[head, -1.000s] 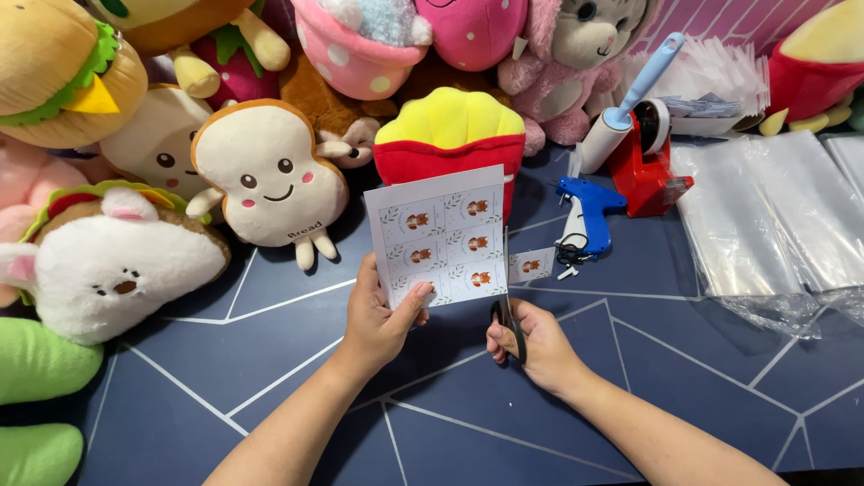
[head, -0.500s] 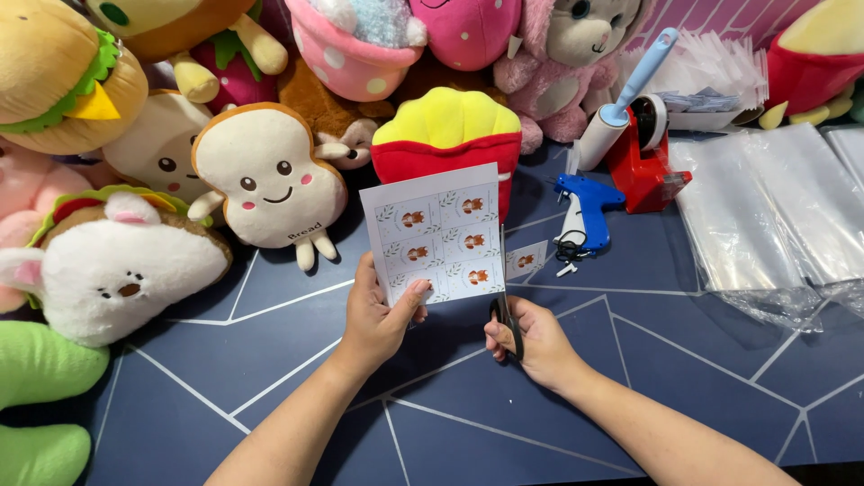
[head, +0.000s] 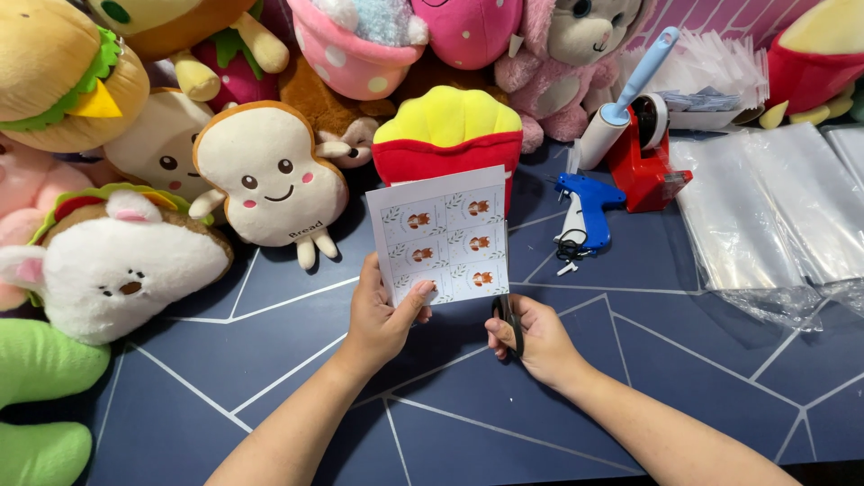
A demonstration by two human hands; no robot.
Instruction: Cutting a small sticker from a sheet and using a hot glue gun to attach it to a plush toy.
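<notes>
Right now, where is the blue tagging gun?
In the head view, the blue tagging gun lies on the dark table, right of centre, between the sticker sheet and red tape dispenser.

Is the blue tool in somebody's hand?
No, the blue tagging gun lies on the dark mat, while the right hand holds scissors.

Navy mat (head: 270,396) — white lines — evenly lit.

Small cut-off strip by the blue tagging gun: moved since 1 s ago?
Yes. It lay right of the label sheet, beside the blue tagging gun; now it is not visible there. Cannot tell where it went.
</notes>
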